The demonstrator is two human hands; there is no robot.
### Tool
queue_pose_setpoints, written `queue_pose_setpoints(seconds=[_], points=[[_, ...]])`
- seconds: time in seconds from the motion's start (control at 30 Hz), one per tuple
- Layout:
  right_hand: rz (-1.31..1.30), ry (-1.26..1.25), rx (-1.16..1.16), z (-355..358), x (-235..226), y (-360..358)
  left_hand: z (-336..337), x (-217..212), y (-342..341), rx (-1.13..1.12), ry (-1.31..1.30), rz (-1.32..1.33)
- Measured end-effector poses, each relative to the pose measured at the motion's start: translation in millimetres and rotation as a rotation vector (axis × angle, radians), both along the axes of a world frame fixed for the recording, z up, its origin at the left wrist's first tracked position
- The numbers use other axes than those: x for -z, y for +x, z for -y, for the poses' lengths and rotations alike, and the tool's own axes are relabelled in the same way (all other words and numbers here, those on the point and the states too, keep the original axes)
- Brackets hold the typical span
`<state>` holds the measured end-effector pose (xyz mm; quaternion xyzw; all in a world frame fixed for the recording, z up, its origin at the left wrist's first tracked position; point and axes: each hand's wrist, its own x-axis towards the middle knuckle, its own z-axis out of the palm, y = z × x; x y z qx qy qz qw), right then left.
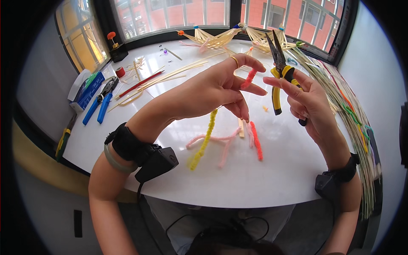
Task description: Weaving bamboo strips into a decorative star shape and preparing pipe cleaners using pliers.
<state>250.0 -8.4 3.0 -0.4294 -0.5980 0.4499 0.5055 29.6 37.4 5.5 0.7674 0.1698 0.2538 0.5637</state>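
My left hand is raised over the white table, a short coral-red pipe cleaner pinched between its fingers. Below that hand a yellow pipe cleaner reaches down; I cannot tell whether it hangs from the fingers or lies on the table. Pliers with long dark jaws and yellow-black handles are gripped in my right hand, jaws up and slightly apart. Pale pink pipe cleaners and a longer coral-red pipe cleaner lie under the hands, beside a thin bamboo strip.
On the left are blue-handled pliers, a red pencil, loose bamboo strips and a blue box. Woven strip pieces stand by the window. Long strips line the right edge.
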Motion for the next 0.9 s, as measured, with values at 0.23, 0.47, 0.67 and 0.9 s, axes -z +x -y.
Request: queue_pose_setpoints(seconds=[0.23, 0.47, 0.67, 0.9], points=[[-0.021, 0.063, 0.071, 9.9, -3.7, -10.8, 18.1, -6.5, 15.5, -0.022, 0.019, -0.061], [0.0, 0.261, 0.215, -6.5, -4.1, 9.6, 2.6, -0.9, 6.8, -0.177, 0.072, -0.135], [0.116, 0.191, 0.244, -10.1, -6.6, 16.5, 1.6, -3.1, 5.6, -0.209, 0.077, -0.065], [0.209, 0.229, 0.168, -3.9, -7.2, 5.8, 1.3, -4.6, 1.7, -0.304, -0.135, 0.114]])
